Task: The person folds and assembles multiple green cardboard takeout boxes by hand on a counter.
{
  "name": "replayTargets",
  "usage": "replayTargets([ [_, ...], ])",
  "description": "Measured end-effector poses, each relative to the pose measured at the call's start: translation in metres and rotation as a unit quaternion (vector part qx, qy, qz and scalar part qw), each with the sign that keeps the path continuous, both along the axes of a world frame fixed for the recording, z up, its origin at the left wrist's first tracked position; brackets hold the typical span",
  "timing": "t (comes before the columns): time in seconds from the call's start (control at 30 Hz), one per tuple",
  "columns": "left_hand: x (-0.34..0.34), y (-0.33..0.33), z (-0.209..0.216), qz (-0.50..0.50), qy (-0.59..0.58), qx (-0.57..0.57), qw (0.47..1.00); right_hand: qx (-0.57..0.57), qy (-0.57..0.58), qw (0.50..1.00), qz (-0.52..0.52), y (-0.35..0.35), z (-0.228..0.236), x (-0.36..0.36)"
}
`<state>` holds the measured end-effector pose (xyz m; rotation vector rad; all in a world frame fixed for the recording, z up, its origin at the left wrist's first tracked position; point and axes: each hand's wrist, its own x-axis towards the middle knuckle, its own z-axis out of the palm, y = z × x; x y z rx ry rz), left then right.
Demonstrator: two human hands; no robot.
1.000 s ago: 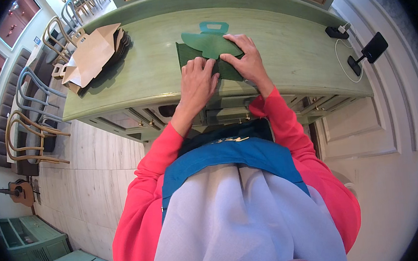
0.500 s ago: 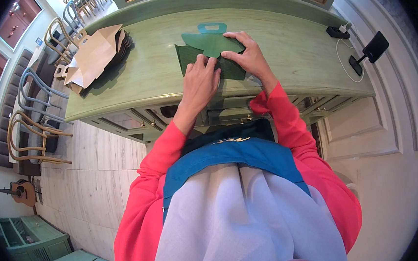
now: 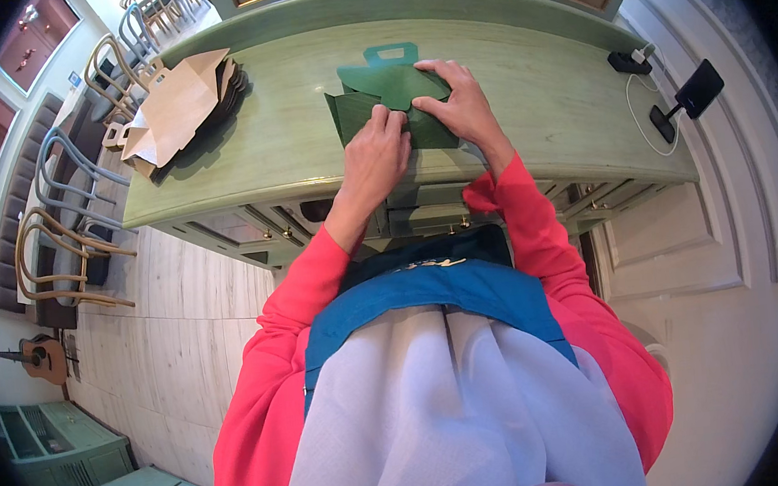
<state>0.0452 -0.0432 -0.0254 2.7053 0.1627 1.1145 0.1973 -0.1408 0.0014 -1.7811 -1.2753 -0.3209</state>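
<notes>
A green cardboard carry box (image 3: 406, 84) with a cut-out handle sits partly folded on the counter before me. Its handle points to the far side, and a dark, ribbed side panel (image 3: 353, 109) stands out at its left. My left hand (image 3: 375, 153) is closed at the box's near edge, fingertips curled onto the panel below the top flap. On the box's right side lies my right hand (image 3: 462, 100), its thumb on the flap near the middle and its fingers bent over the far right edge. My fingers hide part of the near fold.
Flattened brown paper carriers (image 3: 176, 113) are stacked at the counter's (image 3: 281, 96) left end. At the right end are a black phone-like device on a stand (image 3: 698, 88), a white cable and a black power strip (image 3: 628, 61). Chairs (image 3: 70, 259) and a guitar (image 3: 44, 360) stand to the left.
The box has shifted very slightly to the left, and its left side panel now stands out more with a visible crease. Both hands remain on it, the left one moved a little.
</notes>
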Motion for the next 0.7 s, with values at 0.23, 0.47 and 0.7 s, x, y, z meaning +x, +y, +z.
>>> replayTargets([
  [0.23, 0.000, 0.001, -0.002, -0.014, -0.017, -0.045, 0.999, -0.039, -0.002, 0.999, -0.023, -0.001, 0.002, 0.000],
  [0.47, 0.005, 0.008, -0.003, -0.016, -0.019, -0.035, 0.999, -0.068, 0.062, 0.995, 0.028, -0.001, 0.012, 0.005],
  [0.7, 0.005, 0.004, -0.011, 0.046, -0.039, 0.013, 0.998, -0.105, 0.099, 0.989, 0.034, 0.005, 0.016, 0.003],
])
